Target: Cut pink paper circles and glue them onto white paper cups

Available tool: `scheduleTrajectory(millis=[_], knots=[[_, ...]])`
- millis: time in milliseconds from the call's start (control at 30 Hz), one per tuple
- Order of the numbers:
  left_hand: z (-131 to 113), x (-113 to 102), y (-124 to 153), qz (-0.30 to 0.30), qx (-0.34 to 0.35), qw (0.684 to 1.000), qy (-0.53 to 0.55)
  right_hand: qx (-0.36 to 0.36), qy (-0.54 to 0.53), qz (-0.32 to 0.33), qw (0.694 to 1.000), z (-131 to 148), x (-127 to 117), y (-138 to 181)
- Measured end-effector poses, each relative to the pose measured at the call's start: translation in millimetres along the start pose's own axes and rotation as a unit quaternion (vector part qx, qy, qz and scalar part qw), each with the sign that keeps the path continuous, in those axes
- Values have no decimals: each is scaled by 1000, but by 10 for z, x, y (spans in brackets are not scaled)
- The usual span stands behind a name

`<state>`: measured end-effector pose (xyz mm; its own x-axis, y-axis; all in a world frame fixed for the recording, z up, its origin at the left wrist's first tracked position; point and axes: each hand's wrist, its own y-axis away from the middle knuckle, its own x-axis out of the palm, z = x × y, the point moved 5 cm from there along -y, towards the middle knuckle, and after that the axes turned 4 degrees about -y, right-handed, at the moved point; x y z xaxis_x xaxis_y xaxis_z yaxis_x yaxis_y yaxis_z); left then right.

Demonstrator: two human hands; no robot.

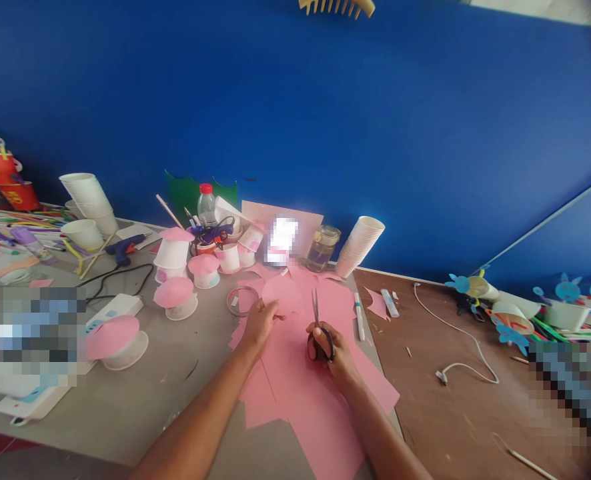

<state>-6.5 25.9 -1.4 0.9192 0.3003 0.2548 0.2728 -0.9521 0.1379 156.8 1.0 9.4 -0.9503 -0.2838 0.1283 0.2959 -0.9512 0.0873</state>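
My right hand (331, 347) is closed round the black handles of a pair of scissors (317, 319), whose blades point away from me over pink paper. My left hand (259, 320) pinches a rounded piece of pink paper (281, 293) just left of the blades. Both hands rest over a spread of larger pink paper sheets (300, 393) lying on the grey table (140, 393).
White cups topped with pink paper caps (120, 340) stand to the left, with a blue glue gun (124, 248), cup stacks (91, 200) (359, 245), a water bottle (206, 205), a glass jar (322, 248) and a tape ring (240, 300). A white cable (463, 347) lies on the brown table to the right.
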Motion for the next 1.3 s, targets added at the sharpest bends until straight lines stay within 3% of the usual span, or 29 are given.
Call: scheduleTrajectory(millis=[133, 300, 600, 833, 967, 1300], knots=[[-32, 33, 40, 7, -5, 1000, 11, -9, -25, -2, 1000, -64, -34, -43], [-44, 72, 78, 9, 5, 1000, 10, -30, 21, -9, 999, -115, -31, -62], [10, 81, 80, -2, 8, 1000, -13, -4, 37, -42, 998, -84, 7, -47], [55, 88, 60, 5, 12, 1000, -25, -32, 24, -44, 998, -112, 1, -75], [59, 88, 76, -19, -3, 999, -30, -51, 27, -51, 997, -143, -5, -106], [44, 101, 107, -5, -24, 1000, -13, -68, 123, -72, 987, -190, -73, -151]])
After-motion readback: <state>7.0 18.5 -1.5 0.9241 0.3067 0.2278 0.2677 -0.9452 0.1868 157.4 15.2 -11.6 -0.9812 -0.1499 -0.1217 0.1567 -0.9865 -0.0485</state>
